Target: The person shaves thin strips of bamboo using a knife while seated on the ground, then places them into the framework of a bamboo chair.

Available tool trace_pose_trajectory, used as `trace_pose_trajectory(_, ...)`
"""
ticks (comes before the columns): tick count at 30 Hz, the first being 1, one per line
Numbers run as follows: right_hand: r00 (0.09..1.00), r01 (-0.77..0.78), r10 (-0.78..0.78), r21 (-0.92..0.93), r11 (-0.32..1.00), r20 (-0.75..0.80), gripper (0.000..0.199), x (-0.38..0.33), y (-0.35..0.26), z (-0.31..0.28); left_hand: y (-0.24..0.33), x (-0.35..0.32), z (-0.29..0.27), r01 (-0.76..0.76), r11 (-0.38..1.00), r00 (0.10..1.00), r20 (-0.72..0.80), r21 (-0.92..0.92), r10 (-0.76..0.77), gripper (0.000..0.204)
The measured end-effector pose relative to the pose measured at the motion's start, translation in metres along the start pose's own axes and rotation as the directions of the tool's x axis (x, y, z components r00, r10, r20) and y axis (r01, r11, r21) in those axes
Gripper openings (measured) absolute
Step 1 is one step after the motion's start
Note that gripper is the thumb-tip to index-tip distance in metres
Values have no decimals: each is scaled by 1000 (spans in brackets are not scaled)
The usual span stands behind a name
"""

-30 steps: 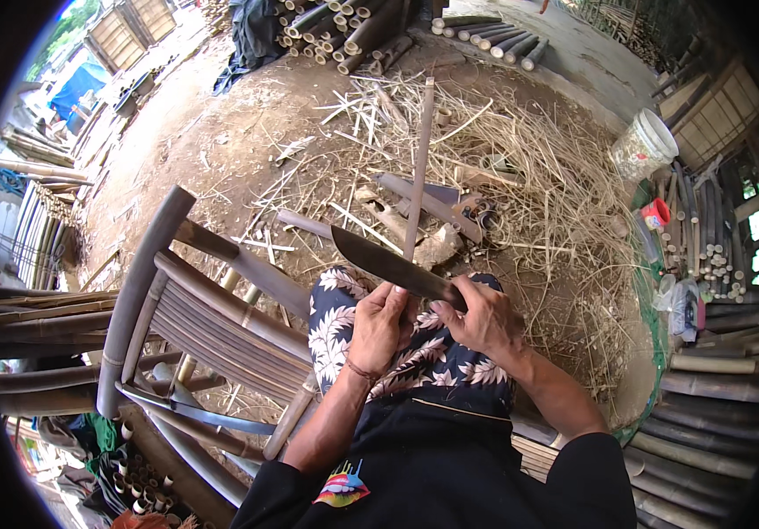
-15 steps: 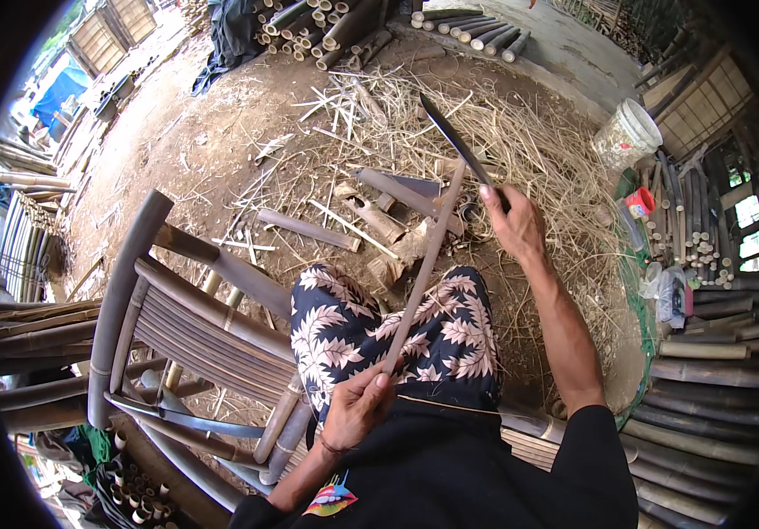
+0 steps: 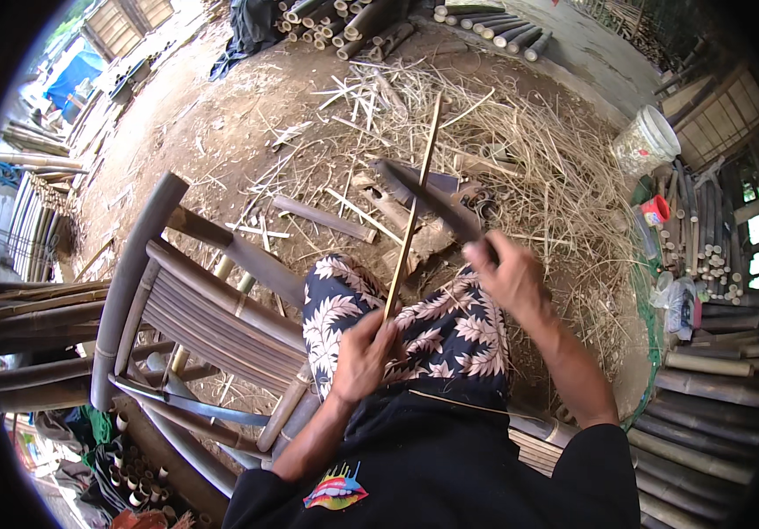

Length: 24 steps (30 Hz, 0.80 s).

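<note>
Between my knees, my left hand (image 3: 364,355) grips the near end of a long, thin bamboo strip (image 3: 416,214), which points away from me and stands with its narrow edge up. My right hand (image 3: 510,280) is closed round the handle of a machete (image 3: 432,204). Its dark, broad blade lies across the strip in the picture; whether the two touch I cannot tell. Past my knees, a bamboo block (image 3: 428,242) and a split bamboo piece (image 3: 325,218) rest on the ground under the strip's far half.
At my left stands a bamboo chair (image 3: 221,304) with a long curved blade (image 3: 194,407) lying on it. Shavings (image 3: 538,159) cover the ground ahead. Bamboo poles (image 3: 706,388) are stacked at the right, near a white bucket (image 3: 647,141) and a red container (image 3: 655,211).
My right hand has brought the machete down and left, from pointing up beyond the strip to across it. The strip has been turned from its flat face onto its edge.
</note>
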State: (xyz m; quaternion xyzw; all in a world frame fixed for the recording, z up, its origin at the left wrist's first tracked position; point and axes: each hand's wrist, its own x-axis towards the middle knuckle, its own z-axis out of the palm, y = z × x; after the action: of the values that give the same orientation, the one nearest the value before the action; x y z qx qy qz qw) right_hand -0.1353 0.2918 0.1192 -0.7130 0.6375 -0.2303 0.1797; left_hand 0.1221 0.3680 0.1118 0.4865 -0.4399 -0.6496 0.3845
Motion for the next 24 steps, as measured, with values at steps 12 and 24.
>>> trace_pose_trajectory(12,992,86,-90,-50,995,-91,55,-15,-1,40,7,16,18,18,973,995,-99,229,5,30)
trace_pose_trajectory(24,995,35,-34,12,999,-95,59,10,37,3,-2,-62,-11,139,977,988,40,160,-147,28)
